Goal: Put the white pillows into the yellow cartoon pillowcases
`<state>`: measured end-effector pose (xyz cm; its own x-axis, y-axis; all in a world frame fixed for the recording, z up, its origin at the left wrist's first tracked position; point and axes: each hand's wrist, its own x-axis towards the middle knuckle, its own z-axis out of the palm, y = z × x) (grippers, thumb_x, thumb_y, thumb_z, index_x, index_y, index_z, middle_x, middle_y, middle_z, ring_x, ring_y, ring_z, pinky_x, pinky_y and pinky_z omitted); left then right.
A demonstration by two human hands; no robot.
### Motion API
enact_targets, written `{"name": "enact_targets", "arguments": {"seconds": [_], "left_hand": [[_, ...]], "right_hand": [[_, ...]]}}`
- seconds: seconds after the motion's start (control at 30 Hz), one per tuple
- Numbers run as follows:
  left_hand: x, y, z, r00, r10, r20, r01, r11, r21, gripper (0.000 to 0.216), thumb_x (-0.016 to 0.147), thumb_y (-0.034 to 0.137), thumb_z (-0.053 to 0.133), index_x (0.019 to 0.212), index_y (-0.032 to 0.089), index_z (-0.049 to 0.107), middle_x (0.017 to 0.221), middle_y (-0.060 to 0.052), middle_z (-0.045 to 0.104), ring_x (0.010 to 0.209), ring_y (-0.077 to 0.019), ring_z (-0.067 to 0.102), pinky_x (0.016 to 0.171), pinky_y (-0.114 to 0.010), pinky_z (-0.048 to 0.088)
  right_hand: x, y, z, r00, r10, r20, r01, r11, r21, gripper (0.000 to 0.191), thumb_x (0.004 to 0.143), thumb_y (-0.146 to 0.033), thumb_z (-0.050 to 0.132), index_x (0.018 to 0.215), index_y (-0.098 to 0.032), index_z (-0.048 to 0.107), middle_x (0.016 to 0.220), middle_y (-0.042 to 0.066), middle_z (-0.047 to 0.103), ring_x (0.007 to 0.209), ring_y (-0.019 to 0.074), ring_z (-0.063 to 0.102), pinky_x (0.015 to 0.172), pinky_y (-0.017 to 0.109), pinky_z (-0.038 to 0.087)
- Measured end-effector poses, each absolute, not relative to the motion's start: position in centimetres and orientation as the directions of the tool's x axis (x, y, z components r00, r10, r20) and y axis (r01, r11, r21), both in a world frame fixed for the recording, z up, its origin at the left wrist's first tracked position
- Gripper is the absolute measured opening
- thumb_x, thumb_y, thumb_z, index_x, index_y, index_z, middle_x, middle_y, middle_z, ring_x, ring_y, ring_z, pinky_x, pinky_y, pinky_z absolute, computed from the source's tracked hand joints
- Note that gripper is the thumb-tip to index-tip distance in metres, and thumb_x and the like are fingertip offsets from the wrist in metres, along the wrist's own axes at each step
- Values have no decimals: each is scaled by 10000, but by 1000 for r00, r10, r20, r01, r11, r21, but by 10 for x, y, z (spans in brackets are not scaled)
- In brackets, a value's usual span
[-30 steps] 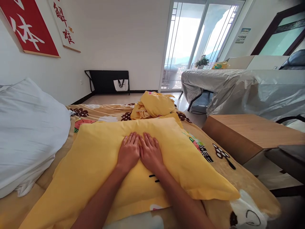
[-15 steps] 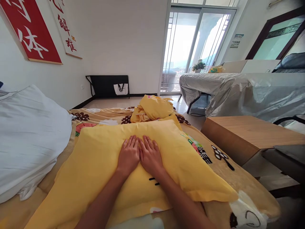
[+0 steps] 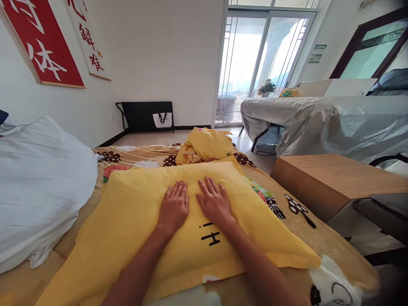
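Observation:
A plump yellow pillow (image 3: pixel 127 212) lies flat before me, with black "Hi" lettering showing between my forearms. My left hand (image 3: pixel 174 206) rests palm down near its middle, fingers stretched out. To the right of it, my right hand (image 3: pixel 214 202) also lies flat on the pillow, fingers slightly spread. A gap of yellow cloth separates the two hands. Neither hand grips anything. Under the pillow is a tan patterned blanket (image 3: pixel 318 246) with brown and white figures.
A white cloth-covered bundle (image 3: pixel 47 182) sits at the left. Crumpled yellow bedding (image 3: pixel 208 144) lies beyond the pillow. At the right stand a wooden box-like table (image 3: pixel 338 174) and a plastic-covered table (image 3: pixel 334 119). A black folded frame (image 3: pixel 138 115) leans against the far wall.
My right hand has slid to the right, away from my left hand, uncovering more of the black lettering. My left hand stays in nearly the same spot.

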<state>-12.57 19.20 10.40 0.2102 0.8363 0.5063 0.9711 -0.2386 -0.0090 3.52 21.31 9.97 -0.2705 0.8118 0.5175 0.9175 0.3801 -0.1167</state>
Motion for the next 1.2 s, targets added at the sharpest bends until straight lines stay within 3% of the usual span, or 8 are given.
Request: {"name": "enact_targets", "arguments": {"seconds": [0.37,0.63,0.83,1.2], "left_hand": [[-123,192,106,213,852,479,967,-255,22,490,941,258,270,1389,131,424,1458,-71,424,1360,-201,362,1138,-420,273],[-123,187,109,204,840,502,966,-255,34,482,931,240,292,1382,151,437,1451,-71,434,1350,-197,380,1131,-424,291],[-155,169,109,128,831,541,984,-174,33,490,951,351,283,1372,166,451,1436,-67,455,1350,-205,380,1133,-432,271],[-224,106,73,-19,765,644,997,-34,70,550,944,320,296,1481,222,225,1499,-104,357,1386,-238,312,1126,-478,222]], "right_hand": [[105,225,86,-68,916,396,972,151,-182,521,978,-431,262,1447,-222,346,1492,55,364,1377,181,315,1117,419,217],[120,224,71,-32,906,422,965,139,-225,510,986,-409,224,1448,-229,341,1493,52,366,1386,169,295,1120,426,224],[148,219,52,-66,887,457,940,208,-269,507,989,-382,201,1455,-230,328,1493,58,365,1389,172,293,1106,426,260],[186,199,27,-13,878,478,897,222,-383,538,983,-409,211,1462,-186,309,1478,84,388,1373,184,329,1111,401,292]]}}
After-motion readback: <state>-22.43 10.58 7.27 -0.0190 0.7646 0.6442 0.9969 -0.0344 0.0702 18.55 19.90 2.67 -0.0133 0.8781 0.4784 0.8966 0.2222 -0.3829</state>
